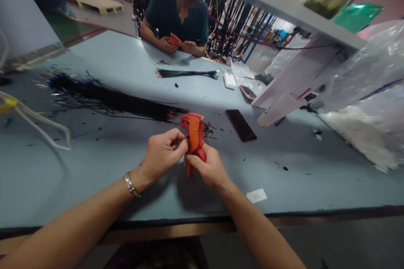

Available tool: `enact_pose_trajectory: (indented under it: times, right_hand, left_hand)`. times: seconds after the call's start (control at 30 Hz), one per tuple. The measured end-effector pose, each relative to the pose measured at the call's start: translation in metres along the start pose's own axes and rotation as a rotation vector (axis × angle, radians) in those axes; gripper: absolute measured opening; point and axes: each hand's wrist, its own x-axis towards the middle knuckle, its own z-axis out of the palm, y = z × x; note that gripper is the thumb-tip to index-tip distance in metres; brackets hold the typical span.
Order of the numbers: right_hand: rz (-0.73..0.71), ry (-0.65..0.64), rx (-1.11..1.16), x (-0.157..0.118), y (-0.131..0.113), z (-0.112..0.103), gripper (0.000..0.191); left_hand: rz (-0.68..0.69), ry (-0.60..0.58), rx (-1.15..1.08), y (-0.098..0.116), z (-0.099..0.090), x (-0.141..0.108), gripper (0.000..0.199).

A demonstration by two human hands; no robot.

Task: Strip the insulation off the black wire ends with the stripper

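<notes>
My right hand is wrapped round the handles of a red and orange wire stripper, holding it upright over the table with its head at the top. Against the tool's left side, my left hand is closed in a pinch. Whatever lies between those fingertips is too small to make out. Just beyond my hands, a thick bundle of black wires stretches to the left, with copper-coloured ends near the tool and blue and silvery ends far off. Small dark scraps lie scattered beside the stripper's head.
A dark phone lies right of the tool. Further back are a smaller wire bundle, a white box and another phone. Across the table, a co-worker holds a red tool. A shelf overhangs the right.
</notes>
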Motion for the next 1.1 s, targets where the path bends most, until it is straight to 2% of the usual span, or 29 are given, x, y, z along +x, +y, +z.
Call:
enact_pose_trajectory:
  times: [0.17,0.47,0.87,1.1]
  right_hand:
    - [-0.002,-0.022,0.0,0.0,-0.002,-0.003,0.008]
    - [-0.025,0.045,-0.194,0.0,-0.003,-0.004,0.01]
    - [-0.026,0.088,-0.278,0.01,0.004,-0.005,0.011]
    - [0.047,0.079,-0.316,0.021,0.009,-0.008,0.02]
  left_hand:
    - [-0.011,-0.008,-0.031,0.003,0.0,0.002,0.02]
    - [-0.014,-0.026,0.0,0.01,-0.002,0.004,0.02]
    - [-0.068,-0.012,-0.032,-0.002,0.011,0.01,0.02]
    - [-0.099,-0.009,-0.04,-0.012,0.019,0.018,0.022]
